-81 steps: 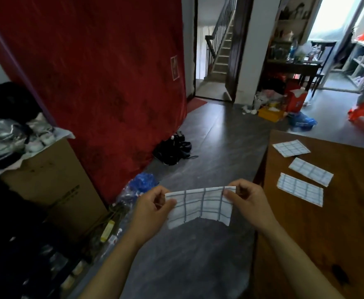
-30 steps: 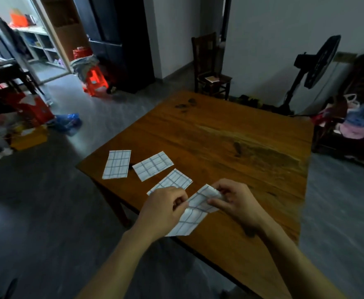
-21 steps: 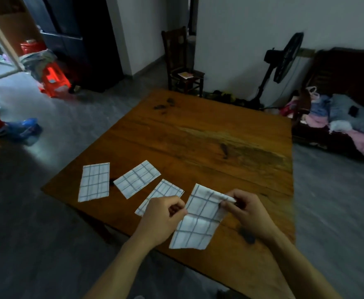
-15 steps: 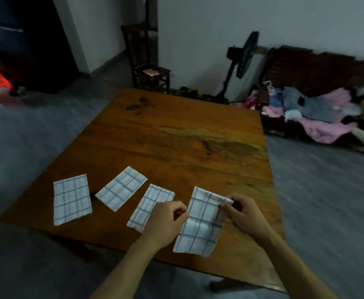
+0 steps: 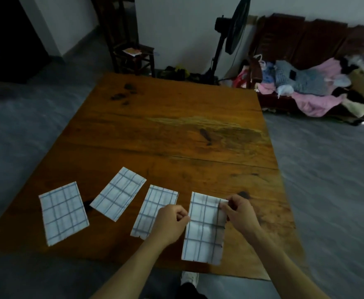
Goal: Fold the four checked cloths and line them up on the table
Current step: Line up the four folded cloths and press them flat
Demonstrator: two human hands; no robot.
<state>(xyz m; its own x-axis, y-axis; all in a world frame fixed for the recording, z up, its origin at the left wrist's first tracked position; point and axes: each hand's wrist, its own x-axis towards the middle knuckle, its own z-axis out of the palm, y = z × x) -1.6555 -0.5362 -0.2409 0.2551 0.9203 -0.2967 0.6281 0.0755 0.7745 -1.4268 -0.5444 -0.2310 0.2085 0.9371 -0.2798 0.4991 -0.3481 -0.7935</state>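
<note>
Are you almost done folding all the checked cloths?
Nearly. Three folded cloths already lie on the table. The left hand and right hand pinch the fourth cloth. Left: letting go and straightening the uneven row.

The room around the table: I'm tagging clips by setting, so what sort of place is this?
Most likely a lived-in room of a home. A standing fan and a wooden chair stand by the wall, a clothes-piled wooden sofa sits to the right, and the wooden table holds household cloths.
</note>
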